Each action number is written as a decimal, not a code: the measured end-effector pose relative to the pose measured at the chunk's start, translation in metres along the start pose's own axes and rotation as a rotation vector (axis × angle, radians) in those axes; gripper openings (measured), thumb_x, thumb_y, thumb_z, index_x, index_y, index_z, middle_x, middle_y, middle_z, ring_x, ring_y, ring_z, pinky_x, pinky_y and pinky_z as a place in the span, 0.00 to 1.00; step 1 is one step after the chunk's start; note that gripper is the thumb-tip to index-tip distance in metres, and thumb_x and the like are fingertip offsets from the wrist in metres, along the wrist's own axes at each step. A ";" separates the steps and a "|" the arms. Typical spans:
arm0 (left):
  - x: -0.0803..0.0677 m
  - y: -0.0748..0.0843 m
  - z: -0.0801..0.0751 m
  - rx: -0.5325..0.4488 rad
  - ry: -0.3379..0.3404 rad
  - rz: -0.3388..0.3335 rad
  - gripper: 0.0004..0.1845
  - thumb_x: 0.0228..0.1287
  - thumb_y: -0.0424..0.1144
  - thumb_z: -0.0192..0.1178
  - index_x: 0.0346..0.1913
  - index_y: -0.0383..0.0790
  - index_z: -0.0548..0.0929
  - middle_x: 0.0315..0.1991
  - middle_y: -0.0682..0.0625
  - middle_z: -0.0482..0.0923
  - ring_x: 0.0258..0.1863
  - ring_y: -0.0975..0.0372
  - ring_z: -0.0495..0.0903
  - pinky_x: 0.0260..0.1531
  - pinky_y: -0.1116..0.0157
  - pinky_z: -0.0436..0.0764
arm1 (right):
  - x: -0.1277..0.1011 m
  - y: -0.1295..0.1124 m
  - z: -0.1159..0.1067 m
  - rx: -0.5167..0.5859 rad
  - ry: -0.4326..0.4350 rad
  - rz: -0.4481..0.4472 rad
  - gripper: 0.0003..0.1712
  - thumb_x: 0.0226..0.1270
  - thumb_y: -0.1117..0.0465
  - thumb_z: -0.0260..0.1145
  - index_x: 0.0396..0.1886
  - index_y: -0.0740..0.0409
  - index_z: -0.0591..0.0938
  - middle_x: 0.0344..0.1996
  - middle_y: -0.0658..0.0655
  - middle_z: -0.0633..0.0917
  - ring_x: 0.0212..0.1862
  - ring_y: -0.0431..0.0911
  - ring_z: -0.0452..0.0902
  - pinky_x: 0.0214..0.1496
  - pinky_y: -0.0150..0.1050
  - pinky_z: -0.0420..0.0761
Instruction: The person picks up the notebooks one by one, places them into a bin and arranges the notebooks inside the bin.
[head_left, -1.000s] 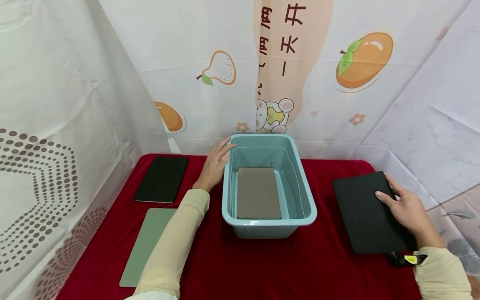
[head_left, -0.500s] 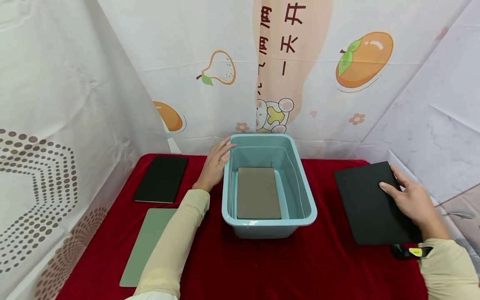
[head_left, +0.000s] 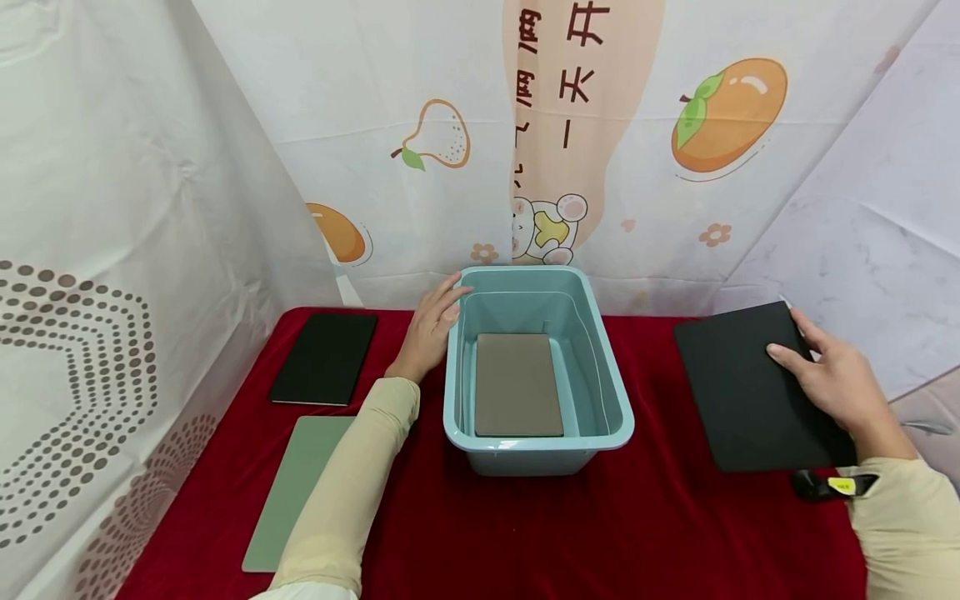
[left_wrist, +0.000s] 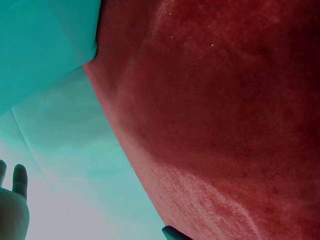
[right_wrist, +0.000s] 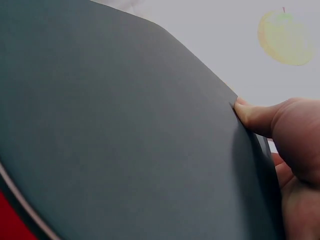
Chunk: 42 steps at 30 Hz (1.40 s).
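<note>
My right hand point(head_left: 843, 379) pinches the right edge of a large black notebook point(head_left: 757, 392), thumb on its cover and the other fingers behind. In the right wrist view the thumb point(right_wrist: 255, 117) presses at the notebook's edge, and a pale page edge shows at lower left. My left hand point(head_left: 431, 329) rests with loose, fairly straight fingers on the left rim of a light blue plastic basin point(head_left: 540, 444). Flat inside the basin lies a grey-brown notebook point(head_left: 517, 385). Only bits of the left fingers point(left_wrist: 20, 180) enter the left wrist view.
Left of the basin, a smaller black notebook point(head_left: 324, 358) lies on the red velvet cloth point(head_left: 525, 533). A sage green notebook point(head_left: 296, 487) is nearer, partly covered by the left sleeve point(head_left: 345, 492). A printed white curtain point(head_left: 337, 75) stands right behind the basin.
My right hand has carried the black notebook a little farther back and to the right. The left hand stays at the basin's rim.
</note>
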<state>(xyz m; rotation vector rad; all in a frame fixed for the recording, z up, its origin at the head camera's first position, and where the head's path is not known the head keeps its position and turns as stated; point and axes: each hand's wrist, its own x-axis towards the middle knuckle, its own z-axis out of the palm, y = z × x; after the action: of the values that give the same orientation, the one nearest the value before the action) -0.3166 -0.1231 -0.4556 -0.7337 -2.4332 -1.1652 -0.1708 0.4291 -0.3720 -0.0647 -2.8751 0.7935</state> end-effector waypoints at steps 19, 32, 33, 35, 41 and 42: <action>0.001 -0.001 0.002 -0.013 0.008 0.035 0.27 0.83 0.56 0.34 0.73 0.54 0.74 0.81 0.55 0.58 0.80 0.57 0.57 0.78 0.44 0.55 | 0.013 -0.023 -0.021 -0.025 0.022 0.012 0.43 0.79 0.43 0.55 0.83 0.41 0.43 0.70 0.87 0.60 0.60 0.82 0.65 0.43 0.64 0.75; -0.001 0.001 0.000 -0.008 0.005 0.017 0.27 0.83 0.56 0.34 0.72 0.53 0.74 0.81 0.58 0.56 0.80 0.58 0.57 0.77 0.45 0.57 | 0.020 -0.038 -0.031 -0.008 0.072 0.039 0.43 0.78 0.41 0.55 0.83 0.38 0.44 0.67 0.88 0.63 0.61 0.81 0.66 0.33 0.37 0.73; -0.001 0.001 0.000 -0.009 0.005 0.015 0.27 0.83 0.56 0.34 0.72 0.54 0.74 0.81 0.57 0.57 0.80 0.57 0.57 0.77 0.44 0.57 | 0.021 -0.039 -0.032 -0.009 0.072 0.037 0.44 0.78 0.41 0.56 0.83 0.39 0.45 0.67 0.88 0.63 0.60 0.80 0.67 0.32 0.32 0.69; -0.001 0.001 0.000 -0.012 0.007 0.014 0.26 0.84 0.55 0.35 0.72 0.54 0.74 0.81 0.57 0.57 0.80 0.56 0.57 0.76 0.44 0.57 | 0.022 -0.043 -0.033 -0.010 0.068 0.035 0.44 0.78 0.41 0.56 0.83 0.38 0.45 0.68 0.88 0.63 0.60 0.80 0.67 0.32 0.32 0.69; -0.001 0.001 0.000 -0.014 0.006 0.016 0.26 0.84 0.54 0.35 0.73 0.54 0.74 0.81 0.57 0.57 0.80 0.57 0.57 0.76 0.44 0.57 | 0.026 -0.053 -0.037 -0.022 0.066 0.014 0.44 0.77 0.40 0.56 0.83 0.37 0.46 0.67 0.87 0.65 0.59 0.78 0.69 0.39 0.45 0.73; -0.001 0.000 0.000 -0.012 0.005 0.018 0.26 0.84 0.54 0.35 0.73 0.54 0.74 0.81 0.57 0.57 0.80 0.57 0.57 0.76 0.44 0.57 | 0.026 -0.054 -0.037 -0.025 0.064 0.011 0.44 0.77 0.40 0.56 0.83 0.37 0.45 0.67 0.87 0.65 0.59 0.78 0.69 0.39 0.45 0.73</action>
<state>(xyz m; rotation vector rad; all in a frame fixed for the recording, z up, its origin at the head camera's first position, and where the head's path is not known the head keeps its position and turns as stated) -0.3159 -0.1232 -0.4554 -0.7534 -2.4125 -1.1749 -0.1907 0.4036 -0.3087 -0.1071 -2.8272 0.7433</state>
